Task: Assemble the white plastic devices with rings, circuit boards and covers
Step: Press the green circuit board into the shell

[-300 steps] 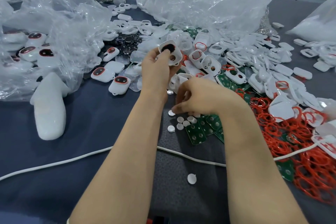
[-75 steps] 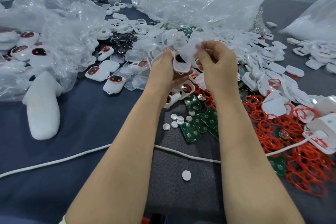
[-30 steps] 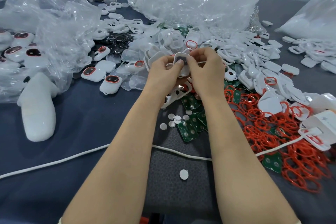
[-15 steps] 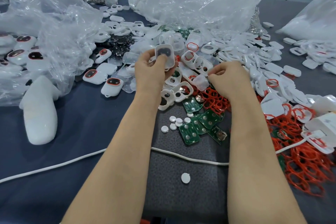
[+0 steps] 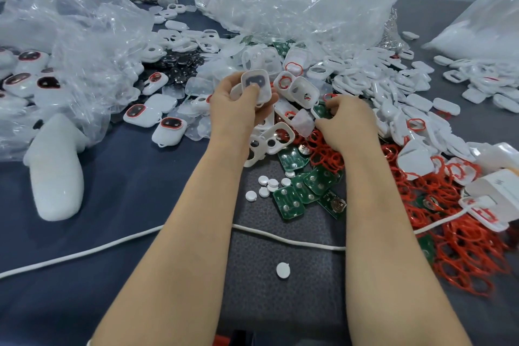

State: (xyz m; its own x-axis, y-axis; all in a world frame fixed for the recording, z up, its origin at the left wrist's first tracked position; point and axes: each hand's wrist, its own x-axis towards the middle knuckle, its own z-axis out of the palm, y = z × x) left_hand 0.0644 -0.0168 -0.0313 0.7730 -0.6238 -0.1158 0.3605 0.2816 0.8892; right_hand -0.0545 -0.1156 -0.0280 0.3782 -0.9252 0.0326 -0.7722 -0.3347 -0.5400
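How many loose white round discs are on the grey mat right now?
7: six white discs clustered just left of the green circuit boards, one disc alone on the near side of the white cord. More may hide among overlaps or under boards.

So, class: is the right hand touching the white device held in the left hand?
Apart. The head view shows loose casings lying in the gap between the right hand and the white device gripped by the left hand.
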